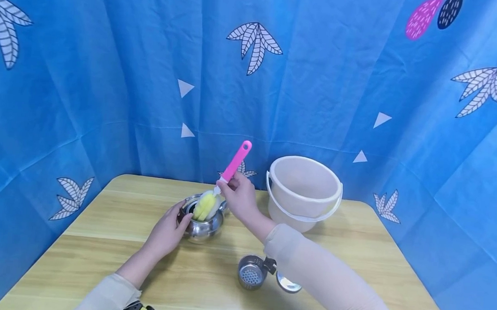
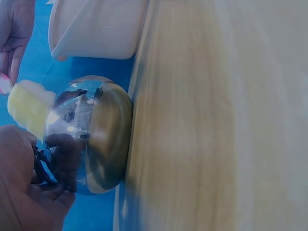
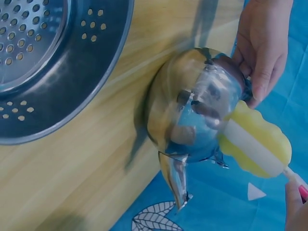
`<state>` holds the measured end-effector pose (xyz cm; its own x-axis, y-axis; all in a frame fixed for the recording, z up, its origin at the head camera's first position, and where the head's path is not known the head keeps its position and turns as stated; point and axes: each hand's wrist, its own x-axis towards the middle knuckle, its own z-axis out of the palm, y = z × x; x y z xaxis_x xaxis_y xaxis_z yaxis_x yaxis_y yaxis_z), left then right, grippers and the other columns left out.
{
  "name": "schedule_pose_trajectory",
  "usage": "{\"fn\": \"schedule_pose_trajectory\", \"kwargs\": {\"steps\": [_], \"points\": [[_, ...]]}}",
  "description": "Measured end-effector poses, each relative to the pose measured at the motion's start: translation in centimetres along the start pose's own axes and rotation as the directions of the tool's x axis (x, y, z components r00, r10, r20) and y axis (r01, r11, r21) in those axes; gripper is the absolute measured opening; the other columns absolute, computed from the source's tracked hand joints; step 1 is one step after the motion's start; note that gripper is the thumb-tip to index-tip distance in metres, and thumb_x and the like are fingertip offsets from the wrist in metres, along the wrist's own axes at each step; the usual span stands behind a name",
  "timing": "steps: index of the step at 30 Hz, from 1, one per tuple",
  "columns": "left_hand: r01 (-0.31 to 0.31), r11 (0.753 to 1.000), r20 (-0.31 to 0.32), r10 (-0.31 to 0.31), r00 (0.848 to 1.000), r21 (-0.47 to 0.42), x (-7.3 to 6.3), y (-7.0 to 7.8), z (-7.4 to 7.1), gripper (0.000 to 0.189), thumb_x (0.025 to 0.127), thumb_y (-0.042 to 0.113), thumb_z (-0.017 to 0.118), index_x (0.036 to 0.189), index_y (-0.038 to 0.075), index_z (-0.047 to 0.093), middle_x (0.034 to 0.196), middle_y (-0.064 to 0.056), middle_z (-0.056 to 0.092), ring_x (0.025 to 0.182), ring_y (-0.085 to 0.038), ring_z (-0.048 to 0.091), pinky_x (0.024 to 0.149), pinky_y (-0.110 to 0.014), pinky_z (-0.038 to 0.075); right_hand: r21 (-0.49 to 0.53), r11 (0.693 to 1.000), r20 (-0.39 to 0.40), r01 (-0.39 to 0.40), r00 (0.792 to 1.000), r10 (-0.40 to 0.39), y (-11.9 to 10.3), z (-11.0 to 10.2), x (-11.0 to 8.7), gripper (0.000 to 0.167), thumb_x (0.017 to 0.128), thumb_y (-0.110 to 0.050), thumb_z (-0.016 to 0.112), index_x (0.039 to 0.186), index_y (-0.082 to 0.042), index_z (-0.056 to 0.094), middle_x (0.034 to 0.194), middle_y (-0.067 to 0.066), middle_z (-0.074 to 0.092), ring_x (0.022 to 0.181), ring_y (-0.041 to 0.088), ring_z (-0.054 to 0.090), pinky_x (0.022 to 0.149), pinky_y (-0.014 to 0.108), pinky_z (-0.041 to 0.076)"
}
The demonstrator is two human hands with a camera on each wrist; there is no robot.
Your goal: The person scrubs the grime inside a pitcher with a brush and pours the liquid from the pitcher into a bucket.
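A shiny metal teapot (image 1: 203,228) stands on the table, its spout showing in the right wrist view. My left hand (image 1: 166,230) grips it by the handle side, with the thumb at the rim. In my right hand (image 1: 243,198) is a sponge bottle brush with a pink handle (image 1: 237,162), pinched low near its white neck. The brush's yellow and white sponge head (image 3: 257,142) sits at the teapot's mouth, its lower end inside the opening. How deep the tip goes is hidden.
A perforated metal tea strainer (image 1: 251,272) stands on the wooden table (image 1: 100,250) near my right forearm. Beside it lies a round metal lid (image 1: 288,283), partly covered by the sleeve. A white bucket (image 1: 300,209) stands at the back right, before the blue curtain (image 1: 319,84).
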<state>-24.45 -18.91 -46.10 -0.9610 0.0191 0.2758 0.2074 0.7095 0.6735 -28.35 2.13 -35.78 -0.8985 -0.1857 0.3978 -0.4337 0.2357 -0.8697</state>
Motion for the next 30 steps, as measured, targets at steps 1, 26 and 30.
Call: {"fn": "schedule_pose_trajectory", "kwargs": {"steps": [1, 26, 30], "points": [[0.0, 1.0, -0.001, 0.0, 1.0, 0.0, 0.0, 0.0, 0.0, 0.061, 0.107, 0.032, 0.048, 0.152, -0.005, 0.032, 0.151, -0.032, 0.038, 0.137, -0.05, 0.039, 0.112, -0.061, 0.032, 0.0, 1.0, 0.003, 0.003, 1.0, -0.003, -0.1, -0.1, 0.0, 0.021, 0.096, -0.011, 0.068, 0.116, -0.005, 0.067, 0.104, 0.009, 0.075, 0.092, 0.018, 0.073, 0.077, 0.026, 0.06], [0.013, 1.0, 0.007, -0.013, 1.0, 0.001, 0.0, 0.2, -0.1, 0.062, 0.107, 0.034, 0.047, 0.153, -0.004, 0.031, 0.152, -0.032, 0.036, 0.138, -0.05, 0.037, 0.113, -0.061, 0.031, 0.095, 0.994, -0.033, 0.049, 0.998, -0.046, -1.0, -2.4, -0.7, 0.018, 0.096, -0.01, 0.068, 0.112, -0.002, 0.064, 0.106, 0.014, 0.074, 0.098, 0.023, 0.072, 0.08, 0.031, 0.061], [0.019, 1.0, 0.01, -0.019, 1.0, 0.001, 0.0, 0.3, -0.1, 0.062, 0.107, 0.035, 0.046, 0.153, -0.004, 0.031, 0.152, -0.032, 0.035, 0.138, -0.05, 0.036, 0.113, -0.061, 0.031, 0.115, 0.993, -0.032, 0.027, 0.999, -0.024, -1.1, -2.7, -0.9, 0.019, 0.096, -0.01, 0.068, 0.113, -0.003, 0.063, 0.107, 0.014, 0.074, 0.099, 0.023, 0.072, 0.08, 0.032, 0.061]]}}
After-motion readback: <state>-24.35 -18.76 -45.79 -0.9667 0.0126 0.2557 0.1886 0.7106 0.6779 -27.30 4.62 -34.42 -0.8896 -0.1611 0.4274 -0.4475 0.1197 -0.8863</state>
